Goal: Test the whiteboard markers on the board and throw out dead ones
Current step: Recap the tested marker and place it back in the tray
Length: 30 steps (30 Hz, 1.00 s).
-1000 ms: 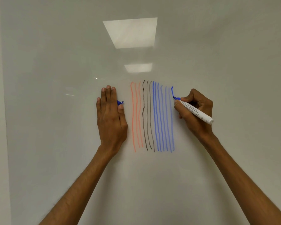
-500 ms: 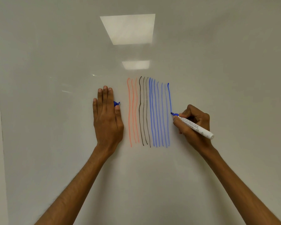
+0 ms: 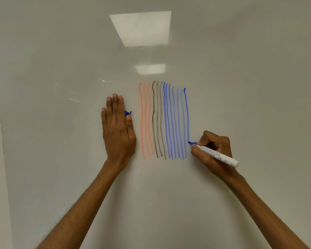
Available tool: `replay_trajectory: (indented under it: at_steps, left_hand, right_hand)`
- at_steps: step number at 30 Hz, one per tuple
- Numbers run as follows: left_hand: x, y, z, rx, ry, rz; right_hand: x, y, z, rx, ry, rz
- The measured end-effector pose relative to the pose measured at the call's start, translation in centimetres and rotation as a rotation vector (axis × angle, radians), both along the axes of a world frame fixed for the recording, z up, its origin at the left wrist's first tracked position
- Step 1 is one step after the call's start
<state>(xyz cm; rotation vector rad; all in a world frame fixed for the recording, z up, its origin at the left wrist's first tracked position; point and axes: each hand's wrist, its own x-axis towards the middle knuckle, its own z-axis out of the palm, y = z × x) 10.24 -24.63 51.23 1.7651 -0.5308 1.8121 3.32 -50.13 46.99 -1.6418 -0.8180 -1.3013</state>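
marker [image 3: 216,154] is in the right hand [image 3: 213,151], pinched like a pen with the fingers curled round the barrel, blue tip touching the board [image 3: 241,87] at the bottom end of a fresh blue line [image 3: 187,115]. that grip makes sense, it keeps the tip angled and pressed so the ink test is fair. left hand [image 3: 117,131] is flat against the board, fingers straight, and a blue cap [image 3: 128,112] pokes out by the thumb, so i'd guess it's pinning the cap there to keep it handy for recapping, and steadying the body too. how exactly the cap is held i can't tell, most of it is hidden.

the new line sits just right of the older blue ones, with black lines [image 3: 157,119] and faint orange lines [image 3: 144,121] further left.

compared to half a second ago, the tip has gone further down, from roughly mid height to near the bottom of the other strokes, and the line is longer. left hand hasn't budged. the line looks solid and dark, darker than its neighbours, so i'd call this one alive, no bin for it.
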Motion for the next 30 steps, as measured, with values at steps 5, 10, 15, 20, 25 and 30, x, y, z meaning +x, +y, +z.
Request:
replay_trajectory:
  at_steps: [5, 10, 15, 20, 25, 30]
  left_hand:
    - [0.0, 0.0, -0.1, -0.003, -0.001, 0.0]
    - [0.0, 0.0, -0.2, -0.006, 0.004, -0.001]
    - [-0.1, 0.0, -0.2, -0.003, 0.005, 0.0]
    - [-0.1, 0.0, -0.3, -0.004, 0.006, -0.003]
    - [-0.3, 0.0, -0.3, -0.004, 0.016, -0.004]
    - [-0.3, 0.0, -0.4, -0.002, 0.032, -0.01]
  right_hand:
    - [-0.3, -0.2, -0.8, -0.031, 0.022, 0.002]
    - [-0.6, -0.4, -1.4, -0.114, 0.059, -0.037]
    - [-0.8, -0.6, -2.0, -0.162, 0.114, -0.028]
    - [-1.4, -0.4, -2.0, -0.077, 0.179, 0.02]
    - [-2.4, 0.3, 1.6, 0.211, 0.155, 0.215]
    - [-2.9, 0.9, 7.3, 0.313, 0.066, 0.202]
